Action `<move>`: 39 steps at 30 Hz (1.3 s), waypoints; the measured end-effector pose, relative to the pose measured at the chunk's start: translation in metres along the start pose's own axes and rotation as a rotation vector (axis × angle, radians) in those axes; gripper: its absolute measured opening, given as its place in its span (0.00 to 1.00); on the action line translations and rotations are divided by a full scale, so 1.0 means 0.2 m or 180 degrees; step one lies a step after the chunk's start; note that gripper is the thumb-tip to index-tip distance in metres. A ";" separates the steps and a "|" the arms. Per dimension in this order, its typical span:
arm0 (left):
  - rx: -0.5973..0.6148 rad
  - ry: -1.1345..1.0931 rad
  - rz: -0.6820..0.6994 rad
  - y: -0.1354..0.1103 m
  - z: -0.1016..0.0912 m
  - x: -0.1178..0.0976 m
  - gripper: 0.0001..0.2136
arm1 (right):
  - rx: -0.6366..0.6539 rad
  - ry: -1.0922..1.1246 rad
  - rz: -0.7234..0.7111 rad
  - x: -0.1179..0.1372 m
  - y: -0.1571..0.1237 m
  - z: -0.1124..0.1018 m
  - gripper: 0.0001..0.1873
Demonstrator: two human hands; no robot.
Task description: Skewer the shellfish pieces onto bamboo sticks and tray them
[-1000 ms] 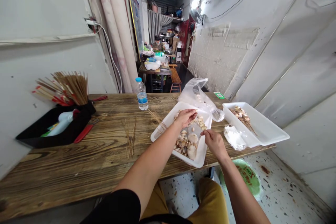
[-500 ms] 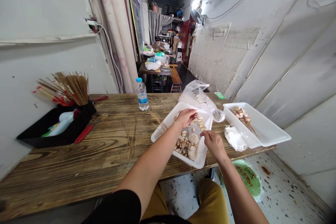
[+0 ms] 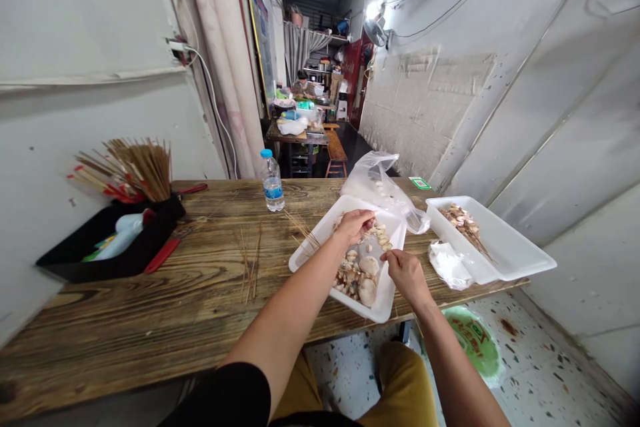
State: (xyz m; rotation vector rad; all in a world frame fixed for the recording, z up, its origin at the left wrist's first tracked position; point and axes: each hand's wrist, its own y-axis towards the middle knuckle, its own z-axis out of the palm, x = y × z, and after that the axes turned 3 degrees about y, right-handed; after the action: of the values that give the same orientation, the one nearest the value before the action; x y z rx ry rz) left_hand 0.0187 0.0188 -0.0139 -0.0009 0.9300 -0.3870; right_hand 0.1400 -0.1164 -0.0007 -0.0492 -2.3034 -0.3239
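Over the white tray (image 3: 320, 265), my right hand (image 3: 406, 272) is closed in a pinch at the lower end of a skewer of garlic cloves (image 3: 383, 236). My left hand (image 3: 356, 225) is closed at the upper end of this row, fingertips pressed together; its grip is partly hidden by the fingers. Whole garlic bulbs (image 3: 367, 290) lie in the tray nearest me, beside loose cloves and peel (image 3: 346, 275). Several bare bamboo skewers (image 3: 303, 227) lean across the tray's left rim.
More skewers (image 3: 250, 263) lie on the wooden table (image 3: 200, 320). A water bottle (image 3: 273, 187), a plastic bag (image 3: 385, 190) and a second tray (image 3: 520, 247) with filled skewers stand around. A black box (image 3: 65, 267) with skewer bundles is at left. A distant person (image 3: 302, 85) sits behind.
The view has shifted very slightly. My left hand's fingers have moved a little at the upper end of the skewer; my right hand keeps its pinch.
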 end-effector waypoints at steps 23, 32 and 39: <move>-0.0008 0.0181 -0.0240 0.00 0.00 0.03 0.11 | -0.0029 -0.0682 -0.0058 0.00 0.03 0.08 0.19; -0.0484 0.0095 -0.0336 0.00 -0.01 0.00 0.05 | -0.0560 -0.0547 -0.0299 -0.04 0.10 0.07 0.19; 0.0050 -0.0313 -0.0362 -0.03 0.02 -0.03 0.16 | -0.0278 -0.0307 -0.0461 -0.05 0.05 0.14 0.20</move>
State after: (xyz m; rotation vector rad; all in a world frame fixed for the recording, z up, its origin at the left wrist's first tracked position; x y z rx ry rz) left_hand 0.0165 0.0152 -0.0066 -0.0582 0.8319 -0.4954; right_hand 0.1286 -0.0990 -0.0238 0.0597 -2.3928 -0.5064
